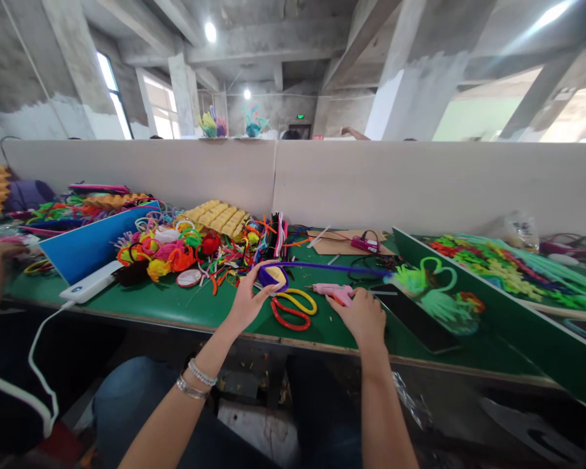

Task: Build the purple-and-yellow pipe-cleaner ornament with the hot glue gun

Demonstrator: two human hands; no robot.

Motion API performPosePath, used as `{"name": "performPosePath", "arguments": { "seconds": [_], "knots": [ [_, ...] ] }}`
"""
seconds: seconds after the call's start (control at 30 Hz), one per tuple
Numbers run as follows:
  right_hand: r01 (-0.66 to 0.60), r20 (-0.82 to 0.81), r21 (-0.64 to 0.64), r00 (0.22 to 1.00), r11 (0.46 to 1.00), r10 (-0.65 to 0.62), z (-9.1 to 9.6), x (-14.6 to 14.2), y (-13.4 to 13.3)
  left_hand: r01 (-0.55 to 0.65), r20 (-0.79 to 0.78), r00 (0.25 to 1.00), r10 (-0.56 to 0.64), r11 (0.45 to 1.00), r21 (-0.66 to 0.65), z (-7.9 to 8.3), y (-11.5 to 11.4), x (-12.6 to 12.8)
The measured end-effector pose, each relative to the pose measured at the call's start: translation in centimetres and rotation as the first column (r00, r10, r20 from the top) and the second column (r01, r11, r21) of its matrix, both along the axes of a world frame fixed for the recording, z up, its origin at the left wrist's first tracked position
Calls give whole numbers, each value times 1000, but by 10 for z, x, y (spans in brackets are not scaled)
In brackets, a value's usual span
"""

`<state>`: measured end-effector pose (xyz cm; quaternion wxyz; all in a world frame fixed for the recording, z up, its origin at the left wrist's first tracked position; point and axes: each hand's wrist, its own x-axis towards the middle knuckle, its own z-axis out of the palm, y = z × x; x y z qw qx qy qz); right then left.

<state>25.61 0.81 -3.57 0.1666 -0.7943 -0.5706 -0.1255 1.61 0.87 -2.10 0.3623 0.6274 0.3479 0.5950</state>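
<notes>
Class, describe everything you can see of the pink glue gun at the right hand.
The pink glue gun looks like plastic, with an orange-red part beneath its body and a narrow, darker nozzle at the front. The nozzle points toward the left hand. The right hand is closed around the rear, hiding the handle. The gun is over the green table; whether it touches the surface is unclear.

The right grip (364, 319) partly hides the pink glue gun (331, 289).
</notes>
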Motion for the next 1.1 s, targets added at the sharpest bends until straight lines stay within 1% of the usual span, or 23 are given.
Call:
{"name": "performPosePath", "arguments": {
  "seconds": [0.1, 0.2, 0.37, 0.47, 0.53, 0.67, 0.73, 0.8, 0.87, 0.97, 1.0, 1.03, 1.1],
  "knots": [
    [2, -15, -57, 1000, 998, -2, -3, -1, 3, -15, -2, 1000, 15, 1000, -11, 0, 0, 0],
    [-1, -47, -102, 999, 995, -4, -2, -1, 5, -33, -2, 999, 33, 999, -29, -3, 3, -1],
    [-27, -200, -194, 980, 981, -13, 10, -4, 1, -36, -29, 999, 36, 999, 4, -6, 6, -2],
    [-57, -265, -197, 964, 979, 3, 15, -3, -3, -53, -34, 998, 52, 999, -10, -5, 5, -2],
    [-54, -285, -154, 958, 987, 8, 17, -2, -4, -60, -48, 997, 60, 998, -5, -3, 3, -3],
    [-38, -285, -21, 958, 999, 31, 18, 7, -4, -54, -109, 992, 61, 996, 66, 2, 0, -4],
    [-67, -295, 77, 951, 995, 87, 20, 11, -4, -64, -138, 988, 75, 994, 87, 3, -1, -4],
    [-133, -330, 191, 924, 973, 191, 26, 12, -8, -75, -150, 985, 90, 992, 103, 3, -1, -4],
    [-198, -360, 298, 883, 934, 302, 34, 9, -14, -82, -152, 983, 101, 988, 128, 2, -1, -3],
    [-270, -368, 396, 829, 878, 421, 47, -5, -27, -102, -162, 979, 127, 983, 154, 2, -2, -3],
    [-279, -362, 409, 824, 869, 435, 51, -11, -31, -108, -166, 977, 134, 982, 155, 2, -2, -3],
    [-264, -349, 419, 837, 869, 422, 53, -17, -34, -113, -166, 976, 138, 982, 155, 3, -2, -3],
    [-253, -328, 402, 857, 880, 397, 55, -27, -37, -116, -164, 976, 141, 982, 151, 3, -2, -3]
  ]
}}
